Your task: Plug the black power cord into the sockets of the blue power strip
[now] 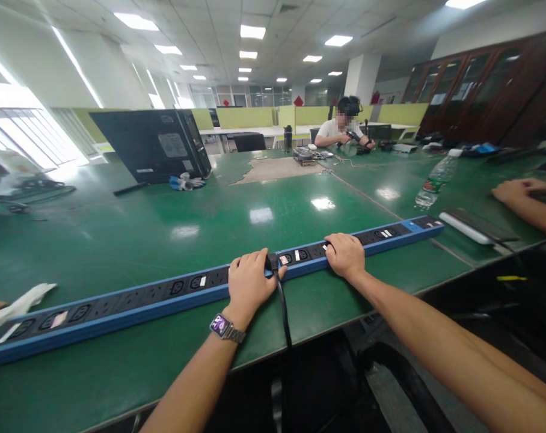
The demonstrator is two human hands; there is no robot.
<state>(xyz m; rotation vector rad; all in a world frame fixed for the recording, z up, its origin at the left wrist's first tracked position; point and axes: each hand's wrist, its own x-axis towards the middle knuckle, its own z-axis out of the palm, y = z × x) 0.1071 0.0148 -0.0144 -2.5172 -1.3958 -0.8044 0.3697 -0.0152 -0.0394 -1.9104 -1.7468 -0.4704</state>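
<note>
A long blue-edged power strip (165, 290) with black sockets and small white labels lies slantwise across the green table. My left hand (251, 281) is wrapped over its middle, fingers on the far edge and thumb beside a black plug (272, 262). That plug sits at one of the sockets, and its black cord (284, 310) runs down over the table's front edge. Farther right along the strip, my right hand (346, 256) grips it from above, fingertips curled on the socket face. Both palms hide the sockets beneath them. A watch (226, 328) is on my left wrist.
A black computer case (151, 147) stands at the back left, gloves (186, 181) beside it. Right of the strip are a water bottle (438, 179), a flat dark device (478, 225) and another person's hands (521, 191). Someone (343, 129) works across the table (219, 222).
</note>
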